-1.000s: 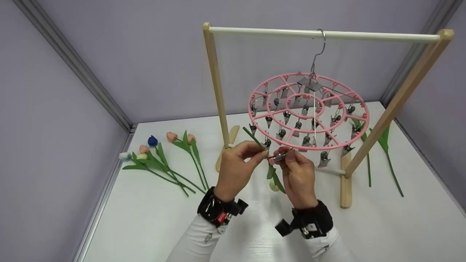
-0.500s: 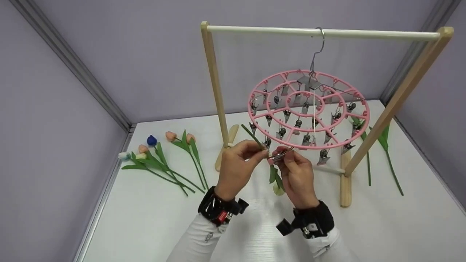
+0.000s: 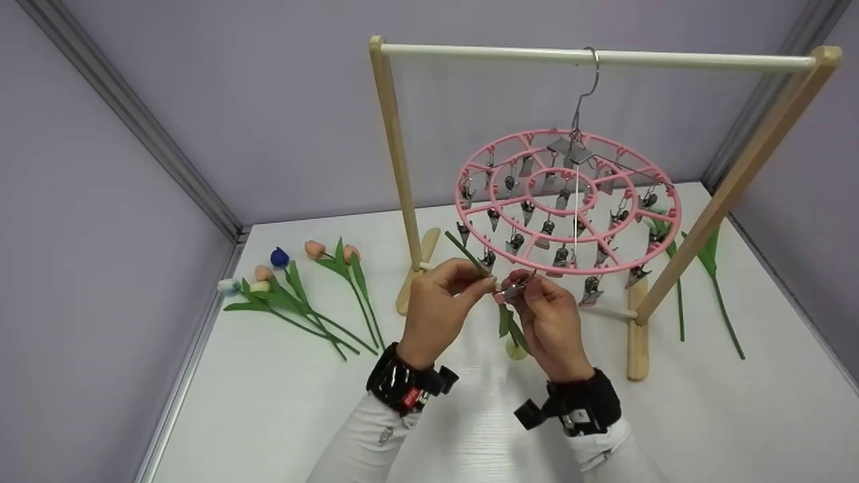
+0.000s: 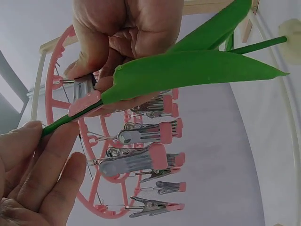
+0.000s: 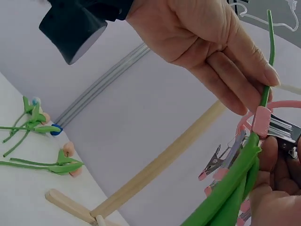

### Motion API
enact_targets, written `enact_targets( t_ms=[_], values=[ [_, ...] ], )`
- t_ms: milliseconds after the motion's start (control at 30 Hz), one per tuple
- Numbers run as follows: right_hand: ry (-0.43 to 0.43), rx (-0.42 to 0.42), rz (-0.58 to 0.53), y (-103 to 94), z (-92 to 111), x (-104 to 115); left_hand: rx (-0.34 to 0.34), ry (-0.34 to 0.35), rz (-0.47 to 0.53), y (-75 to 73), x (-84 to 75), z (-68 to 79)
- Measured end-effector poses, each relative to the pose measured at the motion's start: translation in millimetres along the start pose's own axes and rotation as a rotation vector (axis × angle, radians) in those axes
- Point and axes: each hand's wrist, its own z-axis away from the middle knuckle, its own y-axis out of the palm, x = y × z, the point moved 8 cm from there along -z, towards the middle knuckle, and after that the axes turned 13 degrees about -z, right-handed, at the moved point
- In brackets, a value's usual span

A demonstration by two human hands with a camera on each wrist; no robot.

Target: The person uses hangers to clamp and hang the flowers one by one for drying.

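My left hand [image 3: 436,312] pinches the thin green stem of an artificial tulip [image 4: 188,73] between thumb and fingers. The tulip hangs bloom-down, its pale yellow flower [image 3: 515,349] below the hands and its stem end pointing up to the left. My right hand [image 3: 553,329] grips a metal clip [image 5: 282,129] with pink tips by its handles. In both wrist views the clip's pink tips lie at the stem, just above the leaves, close beside my left fingertips. This clip is linked to the front of a round pink hanger [image 3: 590,272].
The hanger, with several more dangling clips, hangs by a hook from the white rail [image 3: 483,51] of a wooden stand [image 3: 396,141]. Several tulips [image 3: 298,305] lie at the left. Green stems [image 3: 726,315] show at the right, behind the stand's right post [image 3: 738,181].
The tulip's flower and leaves have swung slightly down and to the right. Both hands keep their grips almost in place, and the hanger has shifted a little.
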Motion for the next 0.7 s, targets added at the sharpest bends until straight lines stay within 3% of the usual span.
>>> enact_targets(
  t_ms=[433,700],
  values=[
    [-0.059,-0.017,-0.038,3.7,1.7,8.3,-0.044,-0.005,0.026,1.2,-5.3,0.7],
    [-0.063,-0.064,-0.045,2.7,4.6,9.3,-0.032,-0.004,0.032,3.0,-7.0,1.8]
  ],
)
